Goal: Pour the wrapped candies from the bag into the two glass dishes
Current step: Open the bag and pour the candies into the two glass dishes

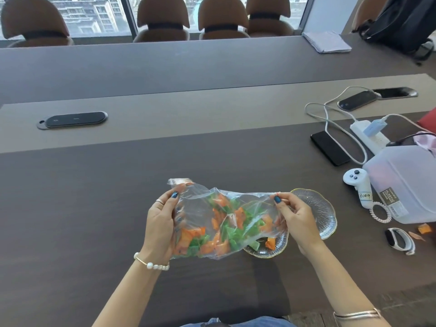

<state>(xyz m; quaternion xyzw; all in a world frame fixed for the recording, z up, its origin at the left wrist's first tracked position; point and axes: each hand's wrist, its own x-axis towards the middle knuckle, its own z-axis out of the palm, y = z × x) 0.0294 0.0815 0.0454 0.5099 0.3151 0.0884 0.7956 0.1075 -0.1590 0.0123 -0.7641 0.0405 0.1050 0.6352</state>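
Observation:
A clear plastic bag [219, 220] full of orange and green wrapped candies hangs just above the dark table, stretched between both hands. My left hand [160, 223] pinches its left edge and my right hand [295, 218] pinches its right edge. Two ribbed glass dishes with gold rims stand to the right. The nearer dish [277, 247] lies partly under the bag and holds an orange candy [270, 243] and a green one. The farther dish [322, 208] is partly hidden behind my right hand.
A frosted plastic box [408, 182], a white controller [358, 187], a wristband [400, 240] and two loose orange candies [422, 230] lie at the right. A black phone [329, 147], a power strip [368, 135] and cables sit behind. Chairs line the far side.

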